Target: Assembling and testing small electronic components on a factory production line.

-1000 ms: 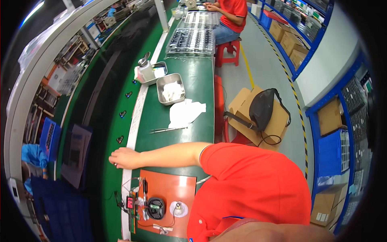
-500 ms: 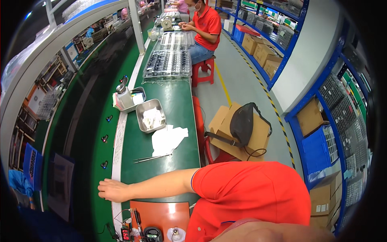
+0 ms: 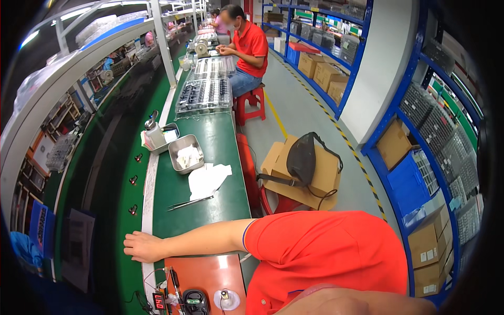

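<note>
My right hand [image 3: 144,247] reaches across the table's white edge strip [image 3: 147,210] and rests over the green belt beyond it. Its fingers are stretched and slightly bent, with nothing visible in them. Nearest to it on the belt lies a small dark device [image 3: 133,210], with two more, device [image 3: 133,180] and device [image 3: 138,157], in a row farther up. Below my forearm is an orange mat [image 3: 215,270] with a black case [image 3: 195,302], a round white piece [image 3: 226,300] and a small red-digit display [image 3: 159,301]. My left hand is out of view.
On the green table [image 3: 226,157] are tweezers [image 3: 190,203], white cloth [image 3: 208,180], a metal tray [image 3: 186,154] and a pump bottle [image 3: 153,132]. Farther up stand clear parts trays [image 3: 203,94] and a seated co-worker [image 3: 249,50]. A black bag [image 3: 303,157] lies on cardboard at right.
The view has swung slightly, shifting the table and shelves to the left. My right hand stays at the belt edge. More of the orange mat and the case on it shows.
</note>
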Demonstrator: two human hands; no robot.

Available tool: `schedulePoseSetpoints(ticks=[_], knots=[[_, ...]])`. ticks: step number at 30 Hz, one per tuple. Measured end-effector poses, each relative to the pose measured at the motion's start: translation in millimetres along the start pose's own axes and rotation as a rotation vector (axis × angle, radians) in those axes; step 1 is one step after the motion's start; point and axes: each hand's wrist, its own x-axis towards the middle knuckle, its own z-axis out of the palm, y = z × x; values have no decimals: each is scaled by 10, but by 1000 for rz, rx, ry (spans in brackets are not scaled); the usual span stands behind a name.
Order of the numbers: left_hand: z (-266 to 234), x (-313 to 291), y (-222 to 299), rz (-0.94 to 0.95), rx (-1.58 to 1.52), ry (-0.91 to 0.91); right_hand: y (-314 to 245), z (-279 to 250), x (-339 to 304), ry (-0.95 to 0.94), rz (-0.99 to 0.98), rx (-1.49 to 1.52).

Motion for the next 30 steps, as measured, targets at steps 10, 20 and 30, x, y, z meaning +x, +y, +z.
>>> schedulePoseSetpoints(ticks=[10,20,30], knots=[[393,6,-294,211,-68,-25,-89,-1,-6,-48,-51,22],[613,-132,-293,44,-381,-104,-64,-7,15,-21,-36,62],[617,-135,-344,48,-448,-148,-22,-18,19,11,28,113]])
